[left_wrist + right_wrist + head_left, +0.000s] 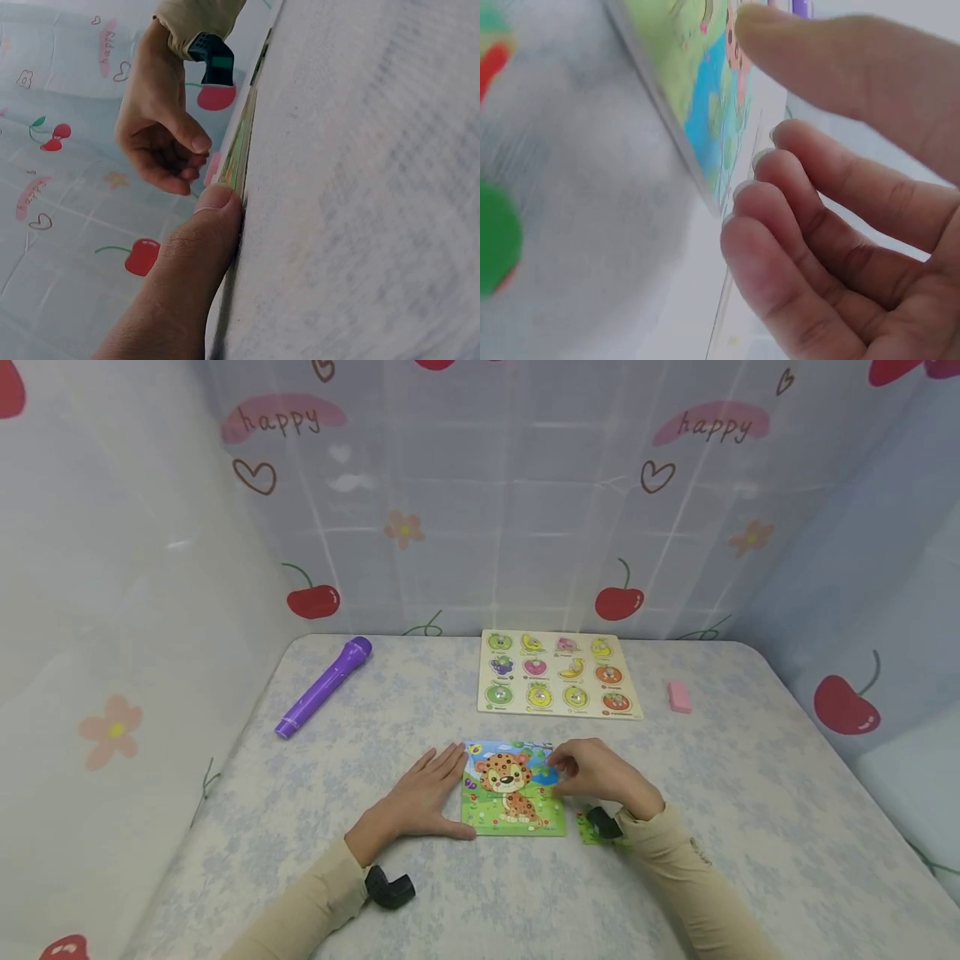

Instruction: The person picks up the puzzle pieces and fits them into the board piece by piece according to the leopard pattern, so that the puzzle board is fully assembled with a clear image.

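Observation:
A square leopard jigsaw puzzle (517,806) lies flat on the table. My left hand (427,797) rests spread along its left side, with fingertips at the upper left edge and thumb at the lower left corner. In the left wrist view the thumb (202,232) presses against the puzzle's edge. Over the right edge hovers my right hand (600,772), its fingers loosely bent. The right wrist view shows a gap between its thumb (840,64) and fingers (761,259), with nothing held. A green printed piece (587,831) lies right of the puzzle, partly hidden under the right wrist.
Behind the puzzle is a wooden fruit peg board (555,710). A pink block (679,697) lies to its right, and a purple toy microphone (322,689) at the far left. Printed curtains (480,527) enclose the table's back and sides. Both wrists carry black cameras.

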`<action>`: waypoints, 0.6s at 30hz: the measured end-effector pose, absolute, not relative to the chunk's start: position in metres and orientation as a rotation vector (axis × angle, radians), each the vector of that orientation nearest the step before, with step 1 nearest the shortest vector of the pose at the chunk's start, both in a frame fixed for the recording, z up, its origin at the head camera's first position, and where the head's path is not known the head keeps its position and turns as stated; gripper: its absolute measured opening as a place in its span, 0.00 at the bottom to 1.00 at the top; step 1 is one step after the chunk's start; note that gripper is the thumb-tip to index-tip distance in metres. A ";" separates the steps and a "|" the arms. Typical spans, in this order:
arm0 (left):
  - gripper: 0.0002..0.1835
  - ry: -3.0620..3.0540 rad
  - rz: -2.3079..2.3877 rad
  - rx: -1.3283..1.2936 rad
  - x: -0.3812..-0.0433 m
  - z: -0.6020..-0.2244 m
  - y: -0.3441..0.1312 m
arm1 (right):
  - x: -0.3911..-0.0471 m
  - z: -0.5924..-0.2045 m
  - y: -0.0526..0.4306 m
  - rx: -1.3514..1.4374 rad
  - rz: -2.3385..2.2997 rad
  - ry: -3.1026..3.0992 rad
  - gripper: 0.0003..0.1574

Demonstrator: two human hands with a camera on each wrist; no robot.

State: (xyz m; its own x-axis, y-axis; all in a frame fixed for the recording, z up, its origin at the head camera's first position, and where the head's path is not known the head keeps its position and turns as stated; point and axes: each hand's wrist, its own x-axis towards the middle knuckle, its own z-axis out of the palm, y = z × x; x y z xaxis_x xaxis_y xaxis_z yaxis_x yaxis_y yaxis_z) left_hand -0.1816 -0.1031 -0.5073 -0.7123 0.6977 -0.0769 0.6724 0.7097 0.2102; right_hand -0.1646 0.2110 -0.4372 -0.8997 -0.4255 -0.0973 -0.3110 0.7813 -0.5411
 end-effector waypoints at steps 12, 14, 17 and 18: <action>0.68 2.772 0.278 1.137 -0.179 -0.505 -0.103 | -0.159 -0.440 0.217 -0.546 -0.766 2.715 0.25; 0.68 2.770 0.273 1.132 -0.179 -0.505 -0.102 | -0.158 -0.441 0.218 -0.524 -0.769 2.711 0.26; 0.68 2.773 0.272 1.133 -0.180 -0.504 -0.102 | -0.155 -0.441 0.222 -0.504 -0.769 2.708 0.28; 0.68 2.772 0.272 1.131 -0.180 -0.504 -0.102 | -0.154 -0.441 0.223 -0.498 -0.770 2.703 0.28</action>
State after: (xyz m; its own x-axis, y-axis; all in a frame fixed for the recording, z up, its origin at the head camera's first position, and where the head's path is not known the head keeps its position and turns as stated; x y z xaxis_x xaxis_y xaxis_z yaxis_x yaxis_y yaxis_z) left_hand -0.1798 -0.1024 -0.5038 -0.7091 0.7028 -0.0571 0.6783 0.7020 0.2173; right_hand -0.1541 0.2234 -0.4408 -0.8995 -0.4002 -0.1756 -0.2476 0.7977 -0.5498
